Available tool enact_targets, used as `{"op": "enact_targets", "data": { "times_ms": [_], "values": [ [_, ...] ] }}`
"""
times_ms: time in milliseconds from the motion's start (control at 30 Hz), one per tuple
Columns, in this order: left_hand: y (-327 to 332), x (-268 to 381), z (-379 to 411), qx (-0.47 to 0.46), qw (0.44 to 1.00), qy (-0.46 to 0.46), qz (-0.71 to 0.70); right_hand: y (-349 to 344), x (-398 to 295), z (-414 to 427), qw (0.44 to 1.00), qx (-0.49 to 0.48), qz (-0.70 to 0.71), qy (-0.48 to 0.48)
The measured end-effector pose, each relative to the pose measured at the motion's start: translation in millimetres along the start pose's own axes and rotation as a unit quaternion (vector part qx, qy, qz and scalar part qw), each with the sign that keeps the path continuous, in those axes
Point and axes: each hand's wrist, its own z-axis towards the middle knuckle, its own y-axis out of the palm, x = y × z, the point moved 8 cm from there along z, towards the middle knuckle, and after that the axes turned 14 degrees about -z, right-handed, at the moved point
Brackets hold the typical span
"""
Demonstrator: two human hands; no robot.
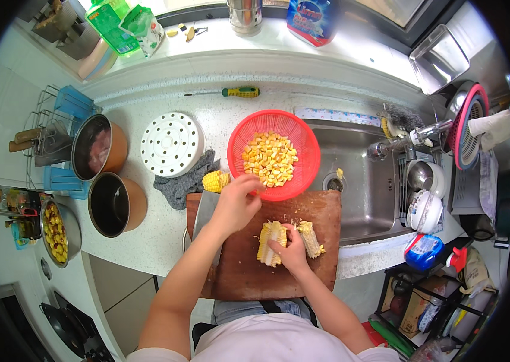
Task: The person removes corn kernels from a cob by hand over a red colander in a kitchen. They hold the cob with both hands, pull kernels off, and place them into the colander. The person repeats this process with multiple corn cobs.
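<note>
My right hand (293,251) grips a partly stripped piece of corn cob (271,244) above a wooden cutting board (277,280). A bare strip runs down that piece between rows of kernels. My left hand (238,203) is at the near rim of a red plastic colander (305,178), its fingers bent together; whether anything is between them cannot be seen. Loose corn kernels (271,156) lie in the colander. A mostly stripped cob (310,239) rests on the board, right of my right hand. Left of the colander lies a yellow corn piece (214,181). A broad knife blade (206,210) shows beside my left forearm.
Right of the board is a steel sink (363,190) with a faucet (390,147). A white perforated steamer tray (171,145) overlaps a grey cloth (182,185). Two pots (134,206) (117,149) stand farther left. Behind the colander lies a screwdriver (241,92).
</note>
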Motion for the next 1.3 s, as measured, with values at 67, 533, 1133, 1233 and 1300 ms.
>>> {"op": "enact_targets", "data": {
  "times_ms": [67,533,1133,1233,1300],
  "values": [
    [-6.8,-4.0,21.7,0.058,0.965,0.157,0.201,0.3,-2.3,-8.3,1.000,0.001,0.016,0.002],
    [-54.3,-9.4,-11.9,0.202,0.966,-0.119,0.106,-83.3,-50.3,-53.8,0.920,-0.009,0.391,0.037],
    [17.9,57.9,-159.3,0.163,0.869,-0.215,-0.415,2.1,-185.3,-147.8,0.783,-0.060,-0.259,-0.563],
    [-1.4,88.0,-158.6,0.216,0.965,-0.089,-0.123,4.1,-148.0,-115.9,0.946,-0.182,0.216,-0.162],
    [9.9,109.3,-157.2,0.204,0.978,0.025,0.043,1.3,-137.2,-107.4,0.946,-0.165,0.264,-0.086]
  ]
}}
